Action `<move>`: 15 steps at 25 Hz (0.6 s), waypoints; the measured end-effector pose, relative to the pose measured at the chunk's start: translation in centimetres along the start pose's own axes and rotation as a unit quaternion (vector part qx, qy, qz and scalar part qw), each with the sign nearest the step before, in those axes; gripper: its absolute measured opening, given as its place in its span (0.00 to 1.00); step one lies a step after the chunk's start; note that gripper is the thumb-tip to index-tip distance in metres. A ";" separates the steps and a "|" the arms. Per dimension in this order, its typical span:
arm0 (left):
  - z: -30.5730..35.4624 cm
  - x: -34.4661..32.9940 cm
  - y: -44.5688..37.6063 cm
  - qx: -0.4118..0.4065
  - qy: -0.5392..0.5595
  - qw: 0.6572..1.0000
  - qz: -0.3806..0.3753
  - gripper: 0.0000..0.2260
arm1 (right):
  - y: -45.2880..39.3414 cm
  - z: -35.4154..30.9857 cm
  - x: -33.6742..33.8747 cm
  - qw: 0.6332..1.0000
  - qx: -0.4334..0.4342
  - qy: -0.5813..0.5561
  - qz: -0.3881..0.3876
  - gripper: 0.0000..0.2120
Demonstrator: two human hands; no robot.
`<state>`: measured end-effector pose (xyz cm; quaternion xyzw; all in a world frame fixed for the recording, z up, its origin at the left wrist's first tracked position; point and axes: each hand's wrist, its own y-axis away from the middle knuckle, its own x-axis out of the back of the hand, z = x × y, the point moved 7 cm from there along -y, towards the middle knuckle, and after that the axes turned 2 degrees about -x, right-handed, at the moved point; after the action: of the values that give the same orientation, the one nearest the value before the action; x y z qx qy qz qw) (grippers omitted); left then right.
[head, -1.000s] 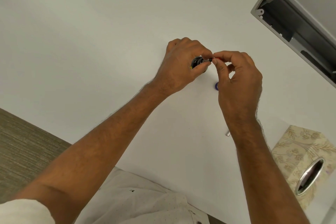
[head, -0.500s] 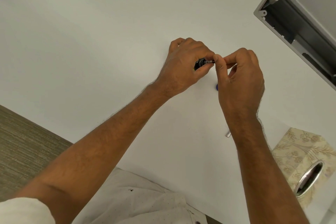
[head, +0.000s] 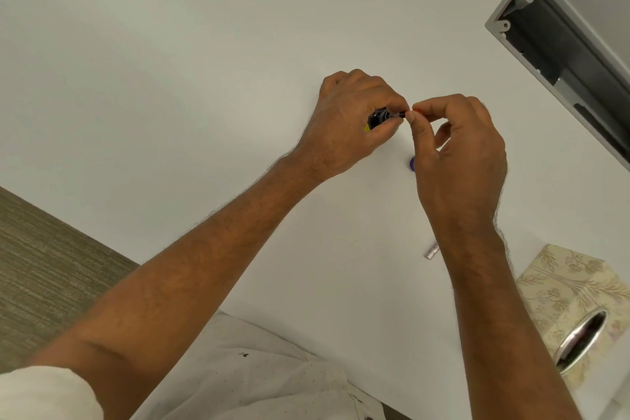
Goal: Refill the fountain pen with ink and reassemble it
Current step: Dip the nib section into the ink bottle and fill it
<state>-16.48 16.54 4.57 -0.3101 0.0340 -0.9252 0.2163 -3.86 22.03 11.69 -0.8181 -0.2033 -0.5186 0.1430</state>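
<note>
Over a plain white table, seen from a camera worn on the head, two bare forearms reach away from the person and meet near the middle of the scene. The left hand is curled closed around a small black ink bottle with a yellow patch on its label; only the bottle's dark neck and a sliver of yellow show between the fingers. The right hand sits just right of it, thumb and forefinger pinched shut on a thin red fountain pen part, of which only a sliver shows. A slim dark tip runs from that pinch leftward to the mouth of the bottle, so the two hands almost touch.

Just near of the pinch, a small round blue cap lies on the table, partly hidden behind the right hand. Nearer still, beside the right wrist, a short silver metal piece lies flat. At the near right edge stands a cream tissue box with a leafy pattern and an oval opening. A long grey open-topped tray crosses the far right corner. A white shirt shows at the near edge.
</note>
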 end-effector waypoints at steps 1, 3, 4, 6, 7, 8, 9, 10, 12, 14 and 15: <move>-0.1 0.0 0.0 0.002 -0.003 1.000 0.000 0.05 | -0.1 0.0 -0.1 1.000 -0.001 0.005 0.001 0.09; -0.1 0.0 0.1 0.002 -0.002 1.000 0.003 0.05 | -0.2 -0.1 -0.4 1.000 0.001 0.016 0.006 0.10; 0.0 0.0 0.1 0.001 -0.001 1.000 0.005 0.05 | -0.2 -0.2 -0.6 1.000 0.004 0.020 0.009 0.11; 0.1 -0.1 0.1 -0.002 -0.001 1.000 0.004 0.05 | -0.3 -0.3 -0.8 1.000 0.008 0.025 0.014 0.11; 0.2 -0.2 0.0 -0.004 -0.002 1.000 0.002 0.04 | -0.4 -0.3 -0.9 1.000 0.008 0.025 0.014 0.11; 0.2 -0.2 0.0 -0.004 -0.002 1.000 0.002 0.04 | -0.4 -0.2 -0.9 1.000 0.007 0.024 0.012 0.11; 0.2 -0.2 0.0 -0.004 0.000 1.000 0.003 0.04 | -0.4 0.0 -0.9 1.000 0.004 0.018 0.008 0.11; 0.1 -0.2 -0.1 -0.003 0.003 1.000 0.005 0.04 | -0.3 0.1 -0.8 1.000 0.001 0.006 0.001 0.11; 0.1 -0.2 -0.1 0.000 0.004 1.000 0.004 0.04 | -0.2 0.2 -0.4 1.000 0.005 -0.022 -0.018 0.10; 0.0 -0.3 -0.1 0.001 0.006 1.000 0.000 0.05 | 0.0 0.1 -0.1 0.999 0.020 -0.023 -0.022 0.09; 0.0 -0.3 -0.1 0.001 0.008 1.000 -0.001 0.05 | 0.0 0.1 0.0 0.999 0.022 -0.021 -0.019 0.08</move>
<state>-16.28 16.77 4.44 -0.3026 0.0348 -0.9279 0.2148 -3.74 22.07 11.64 -0.8213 -0.2331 -0.4996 0.1470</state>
